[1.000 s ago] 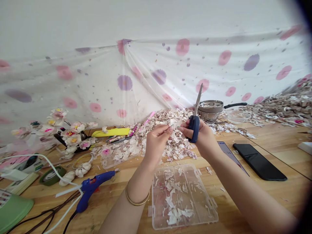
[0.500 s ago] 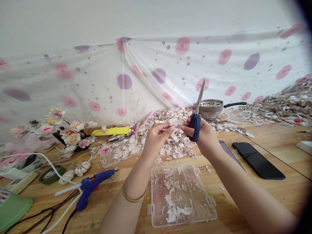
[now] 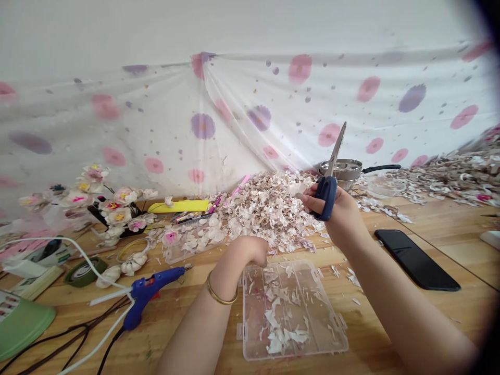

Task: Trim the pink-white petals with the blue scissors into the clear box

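Note:
My right hand [image 3: 338, 205] holds a pair of scissors [image 3: 327, 195] by the dark blue handles, blades pointing up. A thin whitish petal-like piece [image 3: 297, 188] shows at its fingertips. My left hand [image 3: 253, 250] is bent downward by the far left corner of a clear plastic case [image 3: 312, 312]; its fingers are hidden, so what they hold cannot be seen. White scraps [image 3: 279, 338] lie scattered over the case. Behind both hands rises a heap of pale dried petals [image 3: 269, 203].
A blue glue gun [image 3: 146, 291] with cables lies at left, near garlic bulbs [image 3: 133, 264] and green tape [image 3: 84, 271]. Artificial flowers [image 3: 117, 216] stand behind. At right are a black phone [image 3: 417, 259], a pan [image 3: 344, 166] and another petal heap [image 3: 457, 172].
My left hand has let go of the whitish piece and dropped toward the case. My right hand has shifted slightly right with the scissors.

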Demonstrator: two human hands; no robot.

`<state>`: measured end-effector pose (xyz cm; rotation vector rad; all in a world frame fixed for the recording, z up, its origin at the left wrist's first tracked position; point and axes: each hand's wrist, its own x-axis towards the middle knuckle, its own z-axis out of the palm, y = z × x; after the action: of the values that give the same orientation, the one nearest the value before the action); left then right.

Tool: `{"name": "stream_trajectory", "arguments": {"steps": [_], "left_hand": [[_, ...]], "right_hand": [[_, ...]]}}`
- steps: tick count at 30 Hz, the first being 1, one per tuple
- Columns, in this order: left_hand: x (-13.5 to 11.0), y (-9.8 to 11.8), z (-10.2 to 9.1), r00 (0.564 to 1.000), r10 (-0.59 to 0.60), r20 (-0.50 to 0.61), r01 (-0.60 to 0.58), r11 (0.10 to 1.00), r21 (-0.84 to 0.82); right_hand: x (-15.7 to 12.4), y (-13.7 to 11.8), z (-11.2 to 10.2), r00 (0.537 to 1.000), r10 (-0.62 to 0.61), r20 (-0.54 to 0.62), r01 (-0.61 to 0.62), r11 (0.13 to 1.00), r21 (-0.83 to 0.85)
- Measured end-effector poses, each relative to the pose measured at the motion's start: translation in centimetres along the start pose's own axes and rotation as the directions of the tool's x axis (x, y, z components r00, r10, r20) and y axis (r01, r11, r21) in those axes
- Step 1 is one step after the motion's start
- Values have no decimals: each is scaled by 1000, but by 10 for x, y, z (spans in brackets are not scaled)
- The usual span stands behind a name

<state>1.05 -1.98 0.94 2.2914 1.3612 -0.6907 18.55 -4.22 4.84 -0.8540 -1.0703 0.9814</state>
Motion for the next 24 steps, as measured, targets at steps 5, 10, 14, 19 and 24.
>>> {"name": "stream_trajectory", "arguments": {"steps": [5,10,14,19,24], "left_hand": [[4,6,6,1000,19,-24,-19,1000,-9],[12,9,12,995,18,-95,-23,999,-46],[13,3,11,990,23,-138,-32,998,-61],[14,-6,8,971,38,-235,-54,996,-64],[17,-13,8,964,66,-256,-87,994,-70]], "right_hand": [[-2,2,2,1000,4,18,-4,1000,-13],[-3,0,5,999,20,33,-18,998,-63],[-2,-1,5,999,21,41,-18,998,-55],[-3,2,4,998,33,58,-30,998,-55],[-3,5,4,997,43,66,-39,997,-66]]}}
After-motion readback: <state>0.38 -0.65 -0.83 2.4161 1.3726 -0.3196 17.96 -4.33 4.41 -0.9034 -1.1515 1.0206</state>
